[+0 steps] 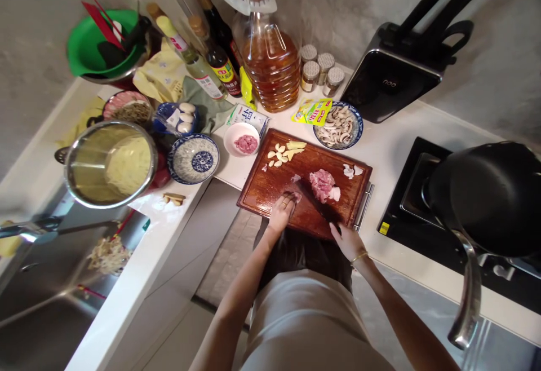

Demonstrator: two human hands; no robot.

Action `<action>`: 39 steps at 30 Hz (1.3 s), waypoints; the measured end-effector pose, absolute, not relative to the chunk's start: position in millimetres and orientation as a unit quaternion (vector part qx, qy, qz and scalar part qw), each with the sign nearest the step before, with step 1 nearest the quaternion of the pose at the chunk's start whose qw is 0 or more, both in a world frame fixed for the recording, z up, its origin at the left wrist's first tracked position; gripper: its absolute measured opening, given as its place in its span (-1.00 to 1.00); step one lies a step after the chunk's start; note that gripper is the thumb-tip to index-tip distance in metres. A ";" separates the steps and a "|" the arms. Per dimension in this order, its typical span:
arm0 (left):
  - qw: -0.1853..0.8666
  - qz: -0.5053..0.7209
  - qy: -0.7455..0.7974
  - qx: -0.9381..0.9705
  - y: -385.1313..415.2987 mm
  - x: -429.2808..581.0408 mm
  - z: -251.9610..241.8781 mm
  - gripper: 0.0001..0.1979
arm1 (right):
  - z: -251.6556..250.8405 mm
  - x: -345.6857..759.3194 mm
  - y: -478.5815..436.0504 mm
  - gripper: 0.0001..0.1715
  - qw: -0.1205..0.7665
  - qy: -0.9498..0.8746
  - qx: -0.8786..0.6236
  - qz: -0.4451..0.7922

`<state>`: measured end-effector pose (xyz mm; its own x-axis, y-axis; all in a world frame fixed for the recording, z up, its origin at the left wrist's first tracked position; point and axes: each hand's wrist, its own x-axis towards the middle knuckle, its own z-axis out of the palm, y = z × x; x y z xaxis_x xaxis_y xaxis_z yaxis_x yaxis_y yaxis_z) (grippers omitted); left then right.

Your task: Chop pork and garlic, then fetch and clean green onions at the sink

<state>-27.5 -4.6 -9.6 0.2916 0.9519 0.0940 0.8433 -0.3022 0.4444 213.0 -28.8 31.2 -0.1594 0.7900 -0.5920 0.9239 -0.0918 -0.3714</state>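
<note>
My right hand [348, 242] is wrapped round the handle of a kitchen knife [318, 202], its dark blade slanting up and left over the wooden cutting board [257, 193]. With curled fingers, my left hand [282, 213] presses a small piece of raw meat [297, 197] on the board, left of the blade. A small slice lies just above it. Right of the blade sits a larger heap of raw meat [322, 184]. Garlic cloves [277, 154] and pale ginger pieces [295, 146] lie at the board's upper left, white scraps [351, 171] at its right.
Behind the board stand a bowl of meat [245, 144], a bowl of sliced mushrooms [338, 126] and a big oil jug [270, 61]. A patterned bowl [193, 159], steel pot [80, 162] and sink [46, 303] are left. A wok [486, 196] and knife block [393, 78] are right.
</note>
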 end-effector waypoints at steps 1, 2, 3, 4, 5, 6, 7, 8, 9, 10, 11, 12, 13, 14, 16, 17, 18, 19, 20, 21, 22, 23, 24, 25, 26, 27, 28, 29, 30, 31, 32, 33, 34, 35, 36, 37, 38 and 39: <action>0.165 0.174 0.565 0.789 -6.0 -28.8 -8.1 -0.71 | 29.6 219.8 -31.1 -0.52 0.074 0.655 0.650 -0.379; 0.171 0.177 0.563 0.789 -7.6 -30.0 -6.8 -0.70 | 28.4 223.9 -32.2 -0.52 0.059 0.642 0.660 -0.386; 0.174 0.181 0.563 0.787 -9.0 -30.9 -5.7 -0.70 | 27.7 225.2 -32.5 -0.52 0.044 0.634 0.668 -0.387; 0.174 0.186 0.567 0.783 -10.4 -31.4 -4.9 -0.70 | 27.7 223.8 -32.2 -0.53 0.029 0.633 0.671 -0.384; 0.173 0.191 0.574 0.777 -11.4 -31.5 -4.4 -0.70 | 28.4 219.8 -31.7 -0.53 0.014 0.640 0.669 -0.378; 0.171 0.196 0.580 0.772 -12.1 -31.2 -4.3 -0.71 | 29.5 213.7 -30.9 -0.54 0.001 0.652 0.661 -0.372; 0.169 0.198 0.585 0.768 -12.6 -30.6 -4.4 -0.71 | 31.1 206.1 -30.1 -0.54 -0.006 0.665 0.652 -0.365; 0.168 0.197 0.587 0.767 -12.8 -29.7 -4.8 -0.72 | 32.9 197.5 -29.3 -0.54 -0.003 0.676 0.644 -0.357; 0.167 0.192 0.585 0.770 -12.8 -28.8 -5.5 -0.72 | 34.8 188.4 -28.3 -0.54 0.011 0.684 0.639 -0.351; 0.165 0.185 0.583 0.774 -12.7 -27.8 -6.4 -0.72 | 36.7 179.6 -27.1 -0.53 0.033 0.689 0.638 -0.344; 0.162 0.176 0.582 0.778 -12.6 -26.9 -7.4 -0.73 | 38.6 171.3 -25.7 -0.53 0.056 0.691 0.636 -0.338; 0.158 0.167 0.582 0.780 -12.4 -26.2 -8.6 -0.74 | 40.3 164.1 -24.0 -0.53 0.076 0.693 0.636 -0.331; 0.152 0.160 0.584 0.781 -12.2 -25.7 -9.9 -0.75 | 42.0 158.2 -22.1 -0.54 0.091 0.695 0.635 -0.325; 0.147 0.153 0.586 0.782 -11.9 -25.3 -11.2 -0.76 | 43.6 153.6 -19.9 -0.55 0.101 0.698 0.632 -0.321; 0.140 0.144 0.589 0.783 -10.7 -24.9 -14.0 -0.78 | 46.5 148.0 -15.4 -0.57 0.115 0.703 0.627 -0.317; 0.138 0.139 0.590 0.783 -9.9 -24.8 -15.2 -0.79 | 47.7 146.4 -13.1 -0.59 0.122 0.704 0.624 -0.315; 0.137 0.133 0.589 0.785 -8.9 -24.8 -16.4 -0.79 | 48.7 145.1 -10.6 -0.60 0.128 0.705 0.623 -0.313; 0.137 0.125 0.588 0.787 -7.9 -24.8 -17.5 -0.79 | 49.3 143.7 -8.0 -0.60 0.134 0.705 0.623 -0.312; 0.138 0.116 0.586 0.790 -6.9 -24.9 -18.5 -0.80 | 49.5 141.9 -5.2 -0.61 0.137 0.705 0.623 -0.310; 0.140 0.107 0.584 0.793 -6.0 -25.0 -19.3 -0.80 | 49.3 139.7 -2.3 -0.60 0.138 0.706 0.622 -0.309; 0.141 0.099 0.581 0.796 -5.4 -25.1 -20.0 -0.80 | 48.7 137.2 0.6 -0.60 0.137 0.708 0.621 -0.309; 0.140 0.093 0.580 0.797 -4.9 -25.2 -20.6 -0.80 | 47.7 134.7 3.1 -0.60 0.135 0.710 0.618 -0.310; 0.137 0.091 0.581 0.797 -4.7 -25.2 -21.0 -0.80 | 46.4 132.7 4.8 -0.60 0.132 0.712 0.616 -0.309; 0.132 0.090 0.584 0.796 -4.7 -25.2 -21.3 -0.80 | 44.9 131.8 5.2 -0.60 0.129 0.714 0.615 -0.308; 0.126 0.090 0.587 0.795 -4.8 -24.9 -21.5 -0.80 | 43.4 132.3 4.0 -0.60 0.128 0.715 0.616 -0.305; 0.120 0.090 0.590 0.793 -5.2 -24.6 -21.6 -0.80 | 42.0 134.5 1.0 -0.60 0.129 0.714 0.619 -0.301; 0.115 0.091 0.593 0.792 -5.5 -24.1 -21.6 -0.80 | 40.9 138.2 -3.5 -0.61 0.132 0.712 0.622 -0.298; 0.110 0.093 0.595 0.791 -5.9 -23.4 -21.6 -0.80 | 40.0 143.1 -9.1 -0.61 0.137 0.709 0.626 -0.294; 0.107 0.096 0.598 0.788 -6.2 -22.7 -21.5 -0.79 | 39.4 148.4 -15.1 -0.62 0.144 0.704 0.632 -0.290; 0.107 0.100 0.600 0.786 -6.5 -21.9 -21.3 -0.79 | 39.2 153.2 -20.4 -0.62 0.152 0.699 0.638 -0.285; 0.110 0.105 0.602 0.784 -6.7 -21.2 -21.2 -0.79 | 39.2 156.6 -24.5 -0.62 0.158 0.695 0.643 -0.280; 0.116 0.110 0.603 0.782 -6.9 -20.5 -20.9 -0.78 | 39.3 158.1 -26.7 -0.62 0.162 0.692 0.646 -0.278; 0.124 0.114 0.601 0.781 -7.0 -20.0 -20.7 -0.77 | 39.4 157.6 -26.8 -0.61 0.163 0.691 0.647 -0.280; 0.133 0.116 0.598 0.782 -7.1 -19.8 -20.4 -0.77 | 39.3 155.6 -25.0 -0.61 0.162 0.690 0.646 -0.284; 0.142 0.118 0.593 0.783 -7.3 -19.8 -20.1 -0.76 | 38.9 152.9 -21.6 -0.59 0.158 0.690 0.644 -0.291; 0.149 0.120 0.588 0.785 -7.5 -20.3 -19.7 -0.75 | 38.0 150.7 -17.5 -0.57 0.153 0.689 0.643 -0.299; 0.154 0.122 0.585 0.787 -7.9 -21.1 -19.1 -0.74 | 36.6 150.2 -13.3 -0.55 0.145 0.686 0.643 -0.308; 0.158 0.125 0.583 0.787 -8.3 -22.4 -18.3 -0.74 | 34.7 152.2 -9.5 -0.52 0.136 0.682 0.644 -0.319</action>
<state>-22.4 -8.3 -18.3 0.2891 0.9572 0.0135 0.8783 -0.2708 0.3940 152.2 -9.5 34.7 -0.1348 0.7915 -0.5961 0.9648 -0.0323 -0.2611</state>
